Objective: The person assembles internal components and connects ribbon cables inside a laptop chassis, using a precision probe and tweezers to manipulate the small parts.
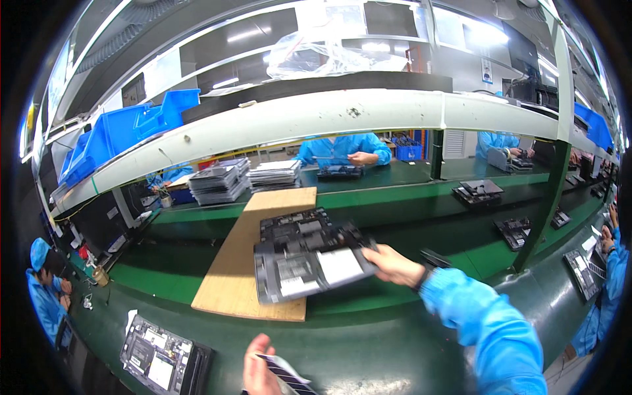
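My right hand [395,264] reaches in from the lower right, closed on the right edge of an opened black laptop base [289,271]. The base is tilted above a wooden board, its inner parts and a pale rectangle showing. Just behind it is another opened black laptop base [293,226], partly hidden; whether the two touch I cannot tell. At the lower edge, my left hand [259,370] is closed around a dark flat piece with pale stripes [288,376], cut off by the picture's edge. Left of that hand, an opened laptop base [158,355] lies on the green bench.
The wooden board [224,289] bridges the green conveyor. Stacks of flat panels [220,181] stand beyond it. Overhead runs a white beam [316,112] bearing blue bins [118,138]. More laptop bases [513,232] lie at right. Co-workers in blue [345,148] sit around.
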A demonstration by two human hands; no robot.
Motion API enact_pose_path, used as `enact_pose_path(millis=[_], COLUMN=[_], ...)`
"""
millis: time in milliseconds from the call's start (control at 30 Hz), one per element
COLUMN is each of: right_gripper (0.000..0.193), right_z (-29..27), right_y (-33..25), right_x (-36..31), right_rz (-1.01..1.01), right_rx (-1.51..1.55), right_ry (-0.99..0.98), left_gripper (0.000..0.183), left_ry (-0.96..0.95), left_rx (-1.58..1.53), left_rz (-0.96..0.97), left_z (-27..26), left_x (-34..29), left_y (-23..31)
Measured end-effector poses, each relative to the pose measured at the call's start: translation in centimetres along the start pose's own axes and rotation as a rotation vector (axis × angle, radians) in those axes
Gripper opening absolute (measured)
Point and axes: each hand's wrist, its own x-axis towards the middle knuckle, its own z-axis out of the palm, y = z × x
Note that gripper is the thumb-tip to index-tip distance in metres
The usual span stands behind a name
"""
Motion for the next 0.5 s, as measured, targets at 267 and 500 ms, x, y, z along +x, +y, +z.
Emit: enact_pose_path(millis=[267, 500], right_gripper=[0.027, 0.030], right_z=[-0.2, -14.1], right_y=[4.0, 7.6], right_x=[20.8, 5.8], right_rz=[-0.199, -0.218], right_rx=[0.443, -0.711], right_ry=[0.384, 0.844], left_gripper=[0.033, 0.024], left_ry=[-0.626, -0.877], left_rx=[0.355, 0.698], left_rz=[-0.104, 0.087], left_z=[-2.6, -2.8], left_x=[-2.4, -2.7], left_y=[-10.2, -8.4])
